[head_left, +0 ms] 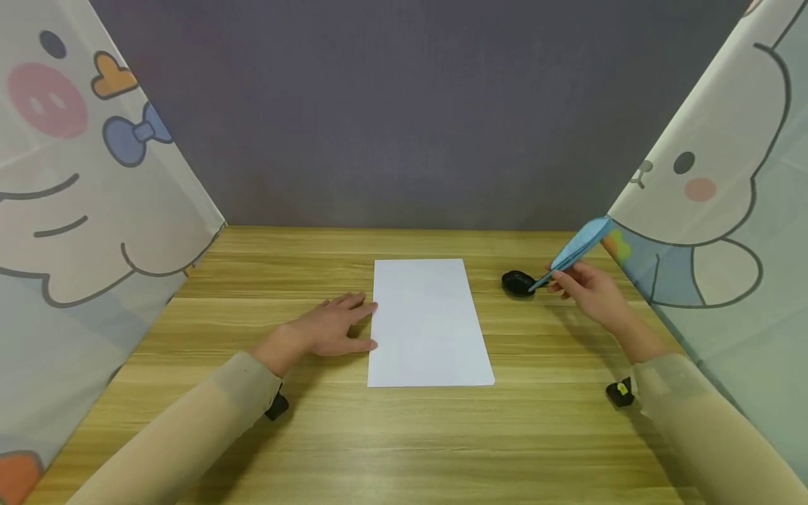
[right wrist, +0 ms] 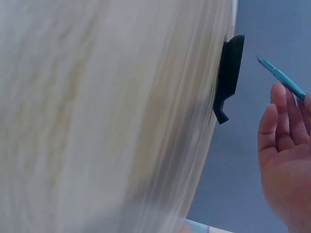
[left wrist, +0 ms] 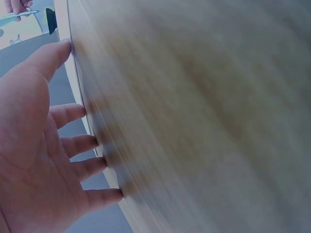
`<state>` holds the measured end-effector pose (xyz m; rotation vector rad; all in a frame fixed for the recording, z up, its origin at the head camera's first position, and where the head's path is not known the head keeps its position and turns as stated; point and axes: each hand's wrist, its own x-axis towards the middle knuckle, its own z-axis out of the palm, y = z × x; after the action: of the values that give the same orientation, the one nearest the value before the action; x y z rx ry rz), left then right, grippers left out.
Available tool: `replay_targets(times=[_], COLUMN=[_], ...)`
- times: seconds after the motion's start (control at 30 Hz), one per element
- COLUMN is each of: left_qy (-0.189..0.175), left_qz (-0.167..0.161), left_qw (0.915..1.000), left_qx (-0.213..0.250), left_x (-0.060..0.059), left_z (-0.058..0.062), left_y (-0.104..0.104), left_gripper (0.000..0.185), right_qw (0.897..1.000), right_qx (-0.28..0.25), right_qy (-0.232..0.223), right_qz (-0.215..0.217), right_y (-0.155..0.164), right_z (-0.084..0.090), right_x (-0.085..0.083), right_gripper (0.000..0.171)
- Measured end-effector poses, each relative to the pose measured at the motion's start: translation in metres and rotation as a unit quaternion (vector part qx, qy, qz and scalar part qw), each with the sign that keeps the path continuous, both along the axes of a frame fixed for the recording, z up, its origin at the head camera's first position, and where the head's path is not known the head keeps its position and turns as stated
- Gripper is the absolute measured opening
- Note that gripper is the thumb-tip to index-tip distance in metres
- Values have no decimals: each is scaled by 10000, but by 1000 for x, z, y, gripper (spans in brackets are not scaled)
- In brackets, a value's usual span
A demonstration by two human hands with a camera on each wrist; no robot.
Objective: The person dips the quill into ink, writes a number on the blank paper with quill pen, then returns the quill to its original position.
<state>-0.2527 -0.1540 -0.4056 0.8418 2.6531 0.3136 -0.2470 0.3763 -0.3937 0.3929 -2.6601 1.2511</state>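
A white sheet of paper [head_left: 426, 322] lies on the wooden table. My left hand [head_left: 334, 325] rests at the sheet's left side with fingers spread; thumb and index tip reach its edge. In the left wrist view, the fingertips of that hand [left wrist: 43, 141] press down on the tabletop. My right hand [head_left: 587, 291] pinches a light blue feather pen [head_left: 577, 247] by its shaft, feather end up and tip slanting down to the left. Below the tip sits a small black spoon-shaped dish [head_left: 518, 283] with a short handle. The right wrist view shows the pen [right wrist: 281, 77] raised above the table beside the dish [right wrist: 231, 70].
Dark grey panel [head_left: 416, 112] stands behind the table [head_left: 404, 442]. Cartoon-printed cloths hang along the left [head_left: 126, 210] and right [head_left: 713, 175] sides, the right one close to my right hand. Small black devices are strapped at both wrists.
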Motion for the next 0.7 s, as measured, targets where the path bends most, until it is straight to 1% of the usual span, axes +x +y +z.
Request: replay_targets(times=[0.27,0.47,0.7], left_qy=[-3,-21,-9], left_qz=[22,16,-9], left_qw=[10000,10000,10000], left_qx=[3,-15,4], left_x=[1,2,1], left_z=[0,2,0], left_y=[0,0,-1], left_gripper=[88,87,88], right_qw=[9997,9992,9978], right_qx=[-151,9,80], right_qy=[-169,-294,-535], right_qz=[-116,-254,-373], right_y=[-4,-4,-5], right_z=[3,2,2], right_x=[-4,-7,-12], right_gripper=[33,36,38])
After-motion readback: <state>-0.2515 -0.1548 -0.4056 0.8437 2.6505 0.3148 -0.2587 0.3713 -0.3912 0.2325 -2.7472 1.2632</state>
